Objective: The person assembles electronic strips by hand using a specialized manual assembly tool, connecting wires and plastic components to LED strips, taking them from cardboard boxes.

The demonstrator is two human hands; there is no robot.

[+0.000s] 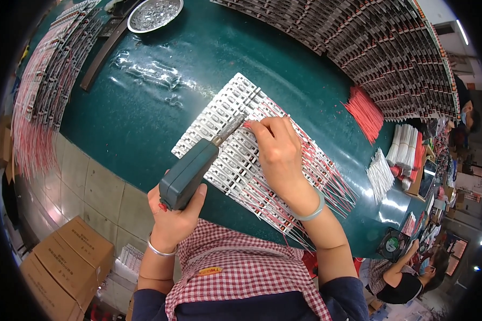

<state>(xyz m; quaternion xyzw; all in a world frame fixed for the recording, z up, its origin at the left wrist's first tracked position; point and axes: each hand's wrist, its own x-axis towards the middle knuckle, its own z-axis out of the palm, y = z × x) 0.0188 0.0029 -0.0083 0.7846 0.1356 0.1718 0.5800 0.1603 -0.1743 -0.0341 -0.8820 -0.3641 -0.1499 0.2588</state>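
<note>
My left hand [175, 218] is wrapped round the handle of a dark green soldering gun [185, 174]. The gun's metal tip [231, 130] reaches over a white panel of small circuit boards [219, 120] lying on the green table. Close to that tip, the fingers of my right hand [277, 147] pinch the end of a red wire [247, 124] against the panel. Red and white wires [326, 176] fan out from the panel toward the lower right, partly under my right wrist. Exactly where tip and wire meet is too small to tell.
Loose red wires [365, 115] and white wires [380, 176] lie to the right. Stacked wired panels [380, 53] stand at the back right, more [53, 80] at the left. A metal bowl [155, 15] sits at the far edge. Beside a small fan [393, 243] works another person [396, 281].
</note>
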